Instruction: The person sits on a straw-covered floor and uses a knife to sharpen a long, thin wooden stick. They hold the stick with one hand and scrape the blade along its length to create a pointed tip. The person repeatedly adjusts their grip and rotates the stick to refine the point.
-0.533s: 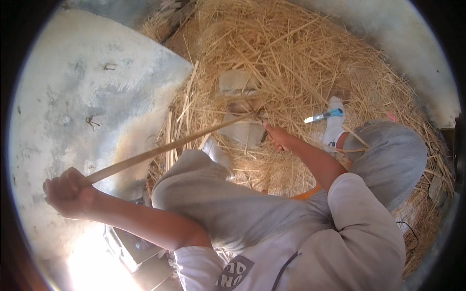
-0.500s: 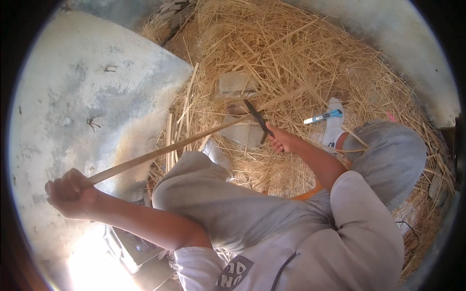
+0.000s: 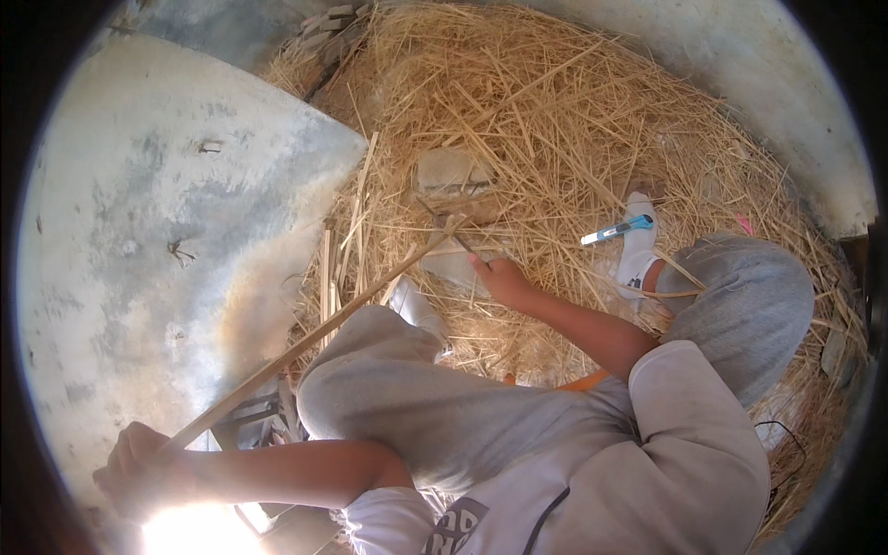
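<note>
A long, pale bamboo strip (image 3: 310, 335) slants up from the lower left, its far end over the shavings in front of my knees. My left hand (image 3: 139, 470) is closed round its near end, partly washed out by glare. In my closed right hand (image 3: 500, 280) is a dark-bladed knife (image 3: 464, 244), seen nearly edge-on. Its tip lies close beside the strip's far end; whether they touch I cannot tell. The right hand's fingers are mostly hidden behind its back.
Straw-like shavings (image 3: 555, 120) cover the floor. A stone block (image 3: 450, 169) lies beyond the strip's tip. A blue-and-white box cutter (image 3: 617, 229) lies by my socked foot (image 3: 636, 254). More strips (image 3: 331, 264) lean near the worn wall (image 3: 185, 166) at left.
My left hand has dropped lower, so the bamboo strip slants more steeply. My right hand has shifted left and slightly down, and the knife has turned from broadside to nearly edge-on.
</note>
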`<state>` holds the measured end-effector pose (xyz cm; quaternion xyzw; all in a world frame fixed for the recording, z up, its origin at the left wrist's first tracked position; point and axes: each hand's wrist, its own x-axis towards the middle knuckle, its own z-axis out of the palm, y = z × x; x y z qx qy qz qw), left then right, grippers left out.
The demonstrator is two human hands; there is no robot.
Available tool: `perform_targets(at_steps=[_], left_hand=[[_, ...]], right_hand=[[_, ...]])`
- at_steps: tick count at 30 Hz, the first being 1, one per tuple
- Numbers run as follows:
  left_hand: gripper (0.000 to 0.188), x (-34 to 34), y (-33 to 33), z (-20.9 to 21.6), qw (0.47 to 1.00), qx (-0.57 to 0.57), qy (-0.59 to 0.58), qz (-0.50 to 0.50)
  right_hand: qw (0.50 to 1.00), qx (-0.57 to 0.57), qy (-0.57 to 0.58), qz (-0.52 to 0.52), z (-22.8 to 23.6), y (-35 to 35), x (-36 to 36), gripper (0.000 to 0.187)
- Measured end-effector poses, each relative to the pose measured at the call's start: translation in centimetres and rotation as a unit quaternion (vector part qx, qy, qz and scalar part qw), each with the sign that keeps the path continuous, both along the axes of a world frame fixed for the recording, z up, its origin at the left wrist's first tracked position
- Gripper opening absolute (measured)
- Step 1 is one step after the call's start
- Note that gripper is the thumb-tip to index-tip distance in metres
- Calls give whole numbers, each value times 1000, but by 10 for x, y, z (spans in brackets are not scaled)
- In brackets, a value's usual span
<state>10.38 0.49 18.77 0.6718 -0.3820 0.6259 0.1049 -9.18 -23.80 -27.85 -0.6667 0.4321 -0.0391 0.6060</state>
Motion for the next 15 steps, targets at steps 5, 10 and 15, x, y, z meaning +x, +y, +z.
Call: perform_targets(at_steps=[5, 10, 15], left_hand=[[26, 17, 4, 4, 992, -11, -19, 128], [31, 33, 12, -5, 604, -247, 422, -629], [31, 61, 21, -13, 357, -187, 497, -768]], right_hand=[[998, -15, -55, 9, 19, 11, 10, 71], [983, -124, -95, 94, 47, 14, 11, 68], [994, -37, 75, 72, -57, -49, -22, 73]])
